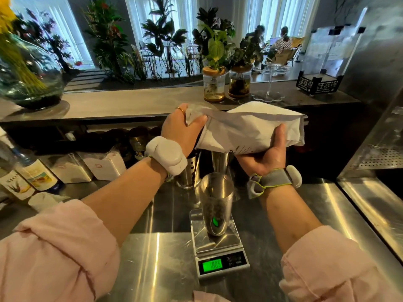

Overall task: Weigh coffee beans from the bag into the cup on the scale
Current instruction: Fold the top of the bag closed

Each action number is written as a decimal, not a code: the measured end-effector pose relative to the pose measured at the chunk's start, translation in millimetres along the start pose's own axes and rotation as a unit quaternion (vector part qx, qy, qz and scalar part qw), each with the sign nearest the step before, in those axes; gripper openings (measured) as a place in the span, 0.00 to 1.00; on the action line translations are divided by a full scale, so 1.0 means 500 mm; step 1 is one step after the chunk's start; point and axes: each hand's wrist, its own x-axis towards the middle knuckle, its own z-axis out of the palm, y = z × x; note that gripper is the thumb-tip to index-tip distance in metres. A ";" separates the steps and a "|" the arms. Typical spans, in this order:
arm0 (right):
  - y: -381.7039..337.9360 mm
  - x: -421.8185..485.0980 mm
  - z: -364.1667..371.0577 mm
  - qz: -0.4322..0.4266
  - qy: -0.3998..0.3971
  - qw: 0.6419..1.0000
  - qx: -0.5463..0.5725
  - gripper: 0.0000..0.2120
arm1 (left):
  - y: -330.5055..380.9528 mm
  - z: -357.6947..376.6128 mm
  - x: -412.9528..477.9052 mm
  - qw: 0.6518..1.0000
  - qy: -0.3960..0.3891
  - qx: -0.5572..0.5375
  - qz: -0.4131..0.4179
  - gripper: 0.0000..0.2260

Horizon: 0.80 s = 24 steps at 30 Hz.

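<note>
Bag [250, 129] held sideways, clear above cup [216, 203].

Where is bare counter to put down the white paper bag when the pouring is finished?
The steel counter is bare right of the small digital scale, up to the raised steel edge, under the right hand holding the white paper bag. It is also bare left of the scale. Behind the steel cup it is crowded with steel tumblers, square white tubs and labelled syrup bottles.

Steel counter [283, 214], dark bar ledge [130, 103], leafy plants [161, 35], bright curtained windows [139, 9]
</note>
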 end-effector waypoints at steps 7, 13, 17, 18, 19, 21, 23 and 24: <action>0.140 0.004 0.083 0.094 -0.045 0.994 0.025 0.38 | -0.018 -0.141 0.033 0.991 0.099 -0.045 0.077 0.11; 0.301 0.006 0.068 0.210 0.007 0.968 -0.138 0.41 | -0.078 -0.257 0.040 0.992 0.080 0.033 0.093 0.09; 0.403 0.009 -0.002 0.293 0.030 0.907 -0.300 0.43 | -0.145 -0.294 0.029 0.994 0.038 0.089 0.057 0.09; 0.425 0.010 -0.022 0.315 0.035 0.888 -0.334 0.44 | -0.167 -0.299 0.026 0.993 0.023 0.110 0.044 0.08; 0.442 0.010 -0.041 0.339 0.040 0.867 -0.363 0.43 | -0.190 -0.302 0.023 0.991 0.012 0.131 0.029 0.08; 0.464 0.012 -0.075 0.386 0.043 0.831 -0.399 0.41 | -0.242 -0.300 0.015 0.985 -0.007 0.171 0.003 0.08; 0.475 0.015 -0.107 0.416 0.058 0.795 -0.437 0.40 | -0.302 -0.290 -0.001 0.978 -0.042 0.200 -0.031 0.08; 0.480 0.017 -0.121 0.420 0.071 0.780 -0.458 0.40 | -0.339 -0.283 -0.013 0.972 -0.070 0.219 -0.055 0.08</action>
